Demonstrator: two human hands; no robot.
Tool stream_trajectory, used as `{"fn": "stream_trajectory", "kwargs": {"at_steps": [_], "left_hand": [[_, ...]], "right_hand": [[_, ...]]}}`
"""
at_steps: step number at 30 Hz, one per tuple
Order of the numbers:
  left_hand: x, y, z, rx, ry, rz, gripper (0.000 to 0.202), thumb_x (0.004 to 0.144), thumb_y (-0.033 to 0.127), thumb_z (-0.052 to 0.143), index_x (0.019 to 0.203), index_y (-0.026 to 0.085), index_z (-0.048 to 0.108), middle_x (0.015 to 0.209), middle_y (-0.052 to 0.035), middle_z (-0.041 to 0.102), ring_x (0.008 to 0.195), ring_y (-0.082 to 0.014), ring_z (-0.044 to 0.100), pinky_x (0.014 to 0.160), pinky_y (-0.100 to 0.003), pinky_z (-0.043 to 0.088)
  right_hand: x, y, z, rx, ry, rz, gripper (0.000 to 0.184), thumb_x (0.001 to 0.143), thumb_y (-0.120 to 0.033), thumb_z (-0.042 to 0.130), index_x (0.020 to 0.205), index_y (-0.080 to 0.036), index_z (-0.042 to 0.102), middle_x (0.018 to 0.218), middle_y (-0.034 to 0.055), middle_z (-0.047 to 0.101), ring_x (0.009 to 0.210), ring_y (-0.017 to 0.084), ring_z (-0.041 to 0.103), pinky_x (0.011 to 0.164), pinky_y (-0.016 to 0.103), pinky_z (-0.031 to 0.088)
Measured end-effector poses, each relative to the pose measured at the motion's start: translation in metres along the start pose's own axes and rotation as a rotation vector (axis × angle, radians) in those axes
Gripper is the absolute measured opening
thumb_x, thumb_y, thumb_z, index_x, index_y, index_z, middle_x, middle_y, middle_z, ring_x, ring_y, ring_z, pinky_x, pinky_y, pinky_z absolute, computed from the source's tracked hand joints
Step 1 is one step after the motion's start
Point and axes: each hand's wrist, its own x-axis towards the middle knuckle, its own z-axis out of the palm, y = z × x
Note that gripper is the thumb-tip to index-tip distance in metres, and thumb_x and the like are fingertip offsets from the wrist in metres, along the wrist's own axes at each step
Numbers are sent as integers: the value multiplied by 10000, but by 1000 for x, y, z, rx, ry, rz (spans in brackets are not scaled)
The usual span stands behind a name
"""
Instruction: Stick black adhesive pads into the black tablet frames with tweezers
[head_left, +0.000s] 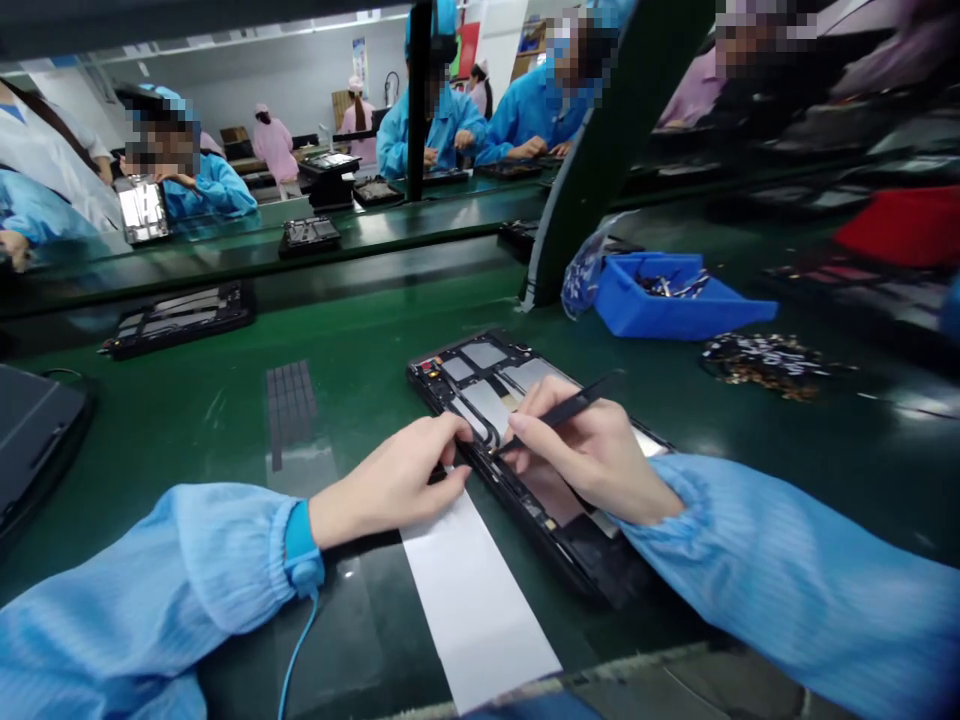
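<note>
An opened tablet [485,353] lies at a slant on the green bench, its inner side with silver plates and black cables facing up. My right hand [592,455] is closed around black tweezers [574,402], whose tip points down at the near long edge of the tablet. At that same edge, my left hand [390,478] has its curled index finger and thumb against the frame; its other fingers are mostly hidden. A strip of white paper [472,600] runs under my left fingertips beside the tablet. Around my left wrist is a blue band with a cord [306,575].
Left of the tablet lies a sheet of dark adhesive pieces [291,400]. A blue bin [652,295] of small parts and a pile of flex cables [769,362] stand at the right. Another opened tablet [180,318] lies back left. Co-workers sit beyond a green post [600,170].
</note>
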Motion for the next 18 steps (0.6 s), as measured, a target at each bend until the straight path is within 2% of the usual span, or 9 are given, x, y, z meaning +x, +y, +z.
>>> {"fn": "stream_trajectory", "kwargs": {"at_steps": [2, 6, 13, 18], "left_hand": [[1, -5, 8, -56, 46, 44, 244, 798, 165, 470, 1041, 166, 453, 817, -5, 516, 747, -121, 495, 694, -220, 419], [1, -14, 16, -97, 70, 71, 297, 773, 123, 449, 1067, 165, 443, 820, -9, 520, 757, -127, 499, 711, -244, 433], [-1, -14, 16, -62, 65, 118, 340, 760, 93, 423, 1090, 169, 459, 881, -29, 549, 801, -136, 516, 756, -261, 446], [-1, -11, 13, -19, 40, 164, 390, 743, 62, 397, 1113, 152, 478, 898, -46, 564, 831, -148, 512, 790, -277, 445]], "right_hand": [[0, 1, 2, -34, -21, -35, 267, 834, -364, 553, 633, -198, 495, 627, 9, 532, 480, 136, 591, 437, 259, 489], [1, 1, 3, -61, -25, -109, 260, 855, -300, 533, 624, -185, 504, 629, 6, 535, 459, 119, 582, 439, 245, 487], [1, 1, 4, -197, -6, -258, 235, 854, -178, 515, 622, -186, 483, 607, -6, 518, 485, 97, 554, 455, 219, 447], [0, -1, 4, -318, -14, -401, 204, 841, -128, 491, 648, -192, 473, 603, 3, 503, 562, 123, 517, 510, 248, 415]]}}
